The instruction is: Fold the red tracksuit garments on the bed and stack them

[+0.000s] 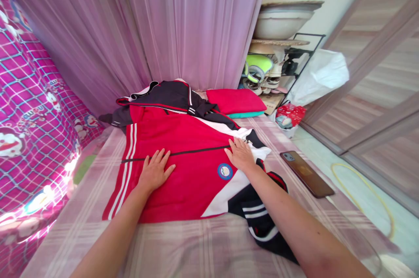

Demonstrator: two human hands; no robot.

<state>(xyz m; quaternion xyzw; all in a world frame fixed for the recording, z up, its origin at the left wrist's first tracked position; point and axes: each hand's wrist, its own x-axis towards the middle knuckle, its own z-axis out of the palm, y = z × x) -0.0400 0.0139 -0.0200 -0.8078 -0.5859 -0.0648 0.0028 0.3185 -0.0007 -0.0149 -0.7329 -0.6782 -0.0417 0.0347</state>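
A red, white and black track jacket (183, 138) lies spread flat on the checked bedsheet (203, 247), zip side up, with a round blue badge near its right chest. My left hand (155, 169) rests flat on the red front left of the zip, fingers spread. My right hand (240, 154) lies flat on the jacket near the white shoulder panel, fingers stretched out. A black sleeve with white stripes trails under my right forearm toward the bed's near edge.
A brown phone (307, 173) lies on the bed right of the jacket. Folded red and teal clothes (236, 102) sit at the far end. A pink patterned blanket (29, 116) is heaped at left. A shoe rack (278, 68), white bag and red bag (289, 114) stand beyond the bed.
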